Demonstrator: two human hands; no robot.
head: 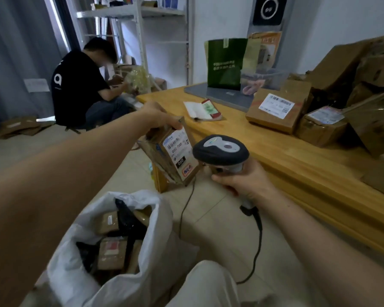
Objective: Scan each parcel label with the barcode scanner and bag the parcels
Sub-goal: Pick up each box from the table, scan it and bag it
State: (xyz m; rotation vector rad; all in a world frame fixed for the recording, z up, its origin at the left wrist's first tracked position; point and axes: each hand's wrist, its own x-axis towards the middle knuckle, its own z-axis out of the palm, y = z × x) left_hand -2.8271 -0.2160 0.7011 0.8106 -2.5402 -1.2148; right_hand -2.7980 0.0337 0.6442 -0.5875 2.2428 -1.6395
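My left hand (159, 116) grips a small brown cardboard parcel (171, 155) by its top edge, holding it tilted in the air with its white barcode label facing me. My right hand (245, 181) holds the handle of a dark grey barcode scanner (221, 150), whose head sits just right of the parcel's label. The scanner's black cable (256, 238) trails down to the floor. Below my left forearm stands an open white plastic bag (142, 258) with several brown and black parcels inside.
A low wooden table (297, 165) runs along the right, carrying labelled cardboard boxes (275, 109), a small white-and-red packet (205, 109), a green bag (225, 63) and a clear tub. Another person (80, 85) in black sits at back left beside metal shelving. My knee (206, 284) is below.
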